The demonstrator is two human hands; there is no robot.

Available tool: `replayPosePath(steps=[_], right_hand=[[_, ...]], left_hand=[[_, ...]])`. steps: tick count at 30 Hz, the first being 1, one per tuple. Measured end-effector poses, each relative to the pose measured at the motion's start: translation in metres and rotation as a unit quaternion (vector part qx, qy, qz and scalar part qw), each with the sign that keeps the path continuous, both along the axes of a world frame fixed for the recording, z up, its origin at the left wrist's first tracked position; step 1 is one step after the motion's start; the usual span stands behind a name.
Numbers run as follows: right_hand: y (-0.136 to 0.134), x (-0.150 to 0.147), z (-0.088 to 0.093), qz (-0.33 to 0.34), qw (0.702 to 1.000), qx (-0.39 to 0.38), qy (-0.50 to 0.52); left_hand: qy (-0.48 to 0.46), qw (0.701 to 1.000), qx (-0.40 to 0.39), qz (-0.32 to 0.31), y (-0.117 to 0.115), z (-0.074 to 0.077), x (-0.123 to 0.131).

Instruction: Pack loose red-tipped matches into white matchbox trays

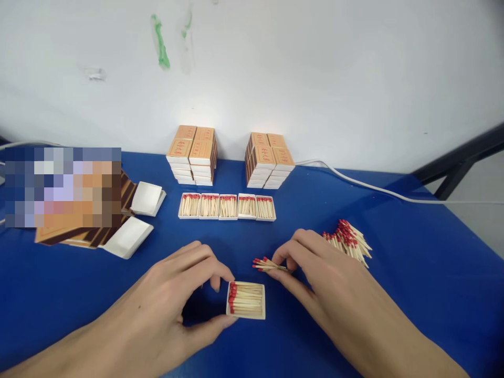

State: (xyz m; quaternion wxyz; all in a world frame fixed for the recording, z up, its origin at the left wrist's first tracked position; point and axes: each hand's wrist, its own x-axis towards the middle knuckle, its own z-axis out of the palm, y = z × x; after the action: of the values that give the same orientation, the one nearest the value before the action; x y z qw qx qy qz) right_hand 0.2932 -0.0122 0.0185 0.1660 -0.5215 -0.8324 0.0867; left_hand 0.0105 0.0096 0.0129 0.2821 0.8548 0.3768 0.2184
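My left hand [169, 299] grips an open matchbox tray [263, 302] between thumb and index finger, close to the front of the table. Red-headed matches [248, 298] lie in it side by side, heads toward the left. Just to the right and slightly above, my right hand [311, 268] pinches a small bunch of loose matches [264, 264], whose heads point left toward the tray. Behind that hand lies a heap of loose matches [352, 241], partly covered by it.
Several match-filled trays [227, 207] stand in a row at mid-table. Two stacks of closed matchboxes [191, 152] [270, 157] are behind them, near the wall. Matchbox sleeves [94, 236] and white trays [129, 237] lie at left, partly pixelated. A white cable [366, 184] runs along the back right.
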Motion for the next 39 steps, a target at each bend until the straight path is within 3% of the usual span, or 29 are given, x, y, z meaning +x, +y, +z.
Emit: replayPosePath(steps=[6,12,15,20,30,39], right_hand=[[0.000,0.008,-0.007,0.001,1.000,0.013,-0.009],[-0.001,-0.002,0.006,-0.013,0.995,-0.058,0.079],[-0.004,-0.014,0.010,0.023,0.988,-0.088,0.129],[-0.010,-0.026,0.000,0.083,0.976,-0.105,0.171],[-0.008,-0.026,-0.001,0.099,0.976,-0.081,0.176],[-0.006,-0.019,0.006,0.075,0.967,-0.168,0.177]], left_hand=[[0.007,1.000,-0.001,0.002,0.000,-0.004,-0.003],[0.003,1.000,-0.010,0.014,-0.002,-0.003,-0.004],[-0.008,0.999,-0.030,0.009,-0.003,-0.005,-0.003],[-0.026,0.999,-0.040,0.011,-0.004,-0.008,-0.003],[-0.033,0.998,-0.046,0.014,-0.005,-0.009,-0.002],[-0.031,0.999,-0.034,0.015,-0.004,-0.007,-0.003]])
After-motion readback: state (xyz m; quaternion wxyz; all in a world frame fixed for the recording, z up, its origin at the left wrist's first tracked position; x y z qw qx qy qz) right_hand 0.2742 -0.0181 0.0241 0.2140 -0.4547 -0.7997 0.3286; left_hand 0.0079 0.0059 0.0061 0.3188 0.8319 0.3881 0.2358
